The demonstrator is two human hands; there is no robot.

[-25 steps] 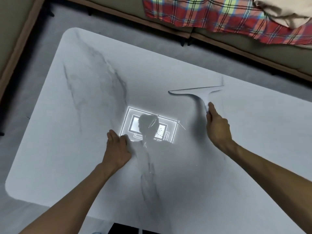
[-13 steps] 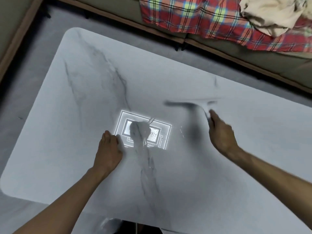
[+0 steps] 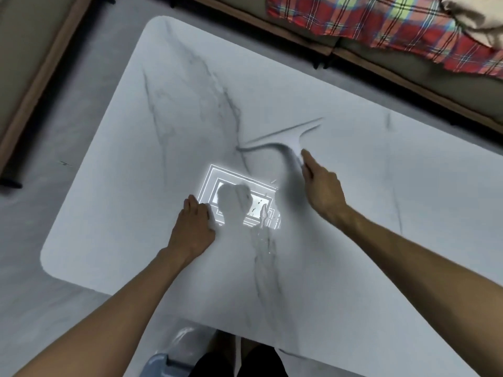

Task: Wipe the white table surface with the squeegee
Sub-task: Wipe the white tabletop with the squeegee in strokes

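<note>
Squeegee (image 3: 288,140) pale, blurred | right hand (image 3: 321,189) grips it | left hand (image 3: 194,227) empty on table (image 3: 130,186)

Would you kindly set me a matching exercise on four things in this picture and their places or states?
1. left hand
2. right hand
3. white T-shaped squeegee
4. red plaid blanket

A. lies beyond the white marble-patterned table
B. grips a handle
C. rests on the tabletop
D. blurred, held by its handle

Pairs: 1-C, 2-B, 3-D, 4-A.
</note>
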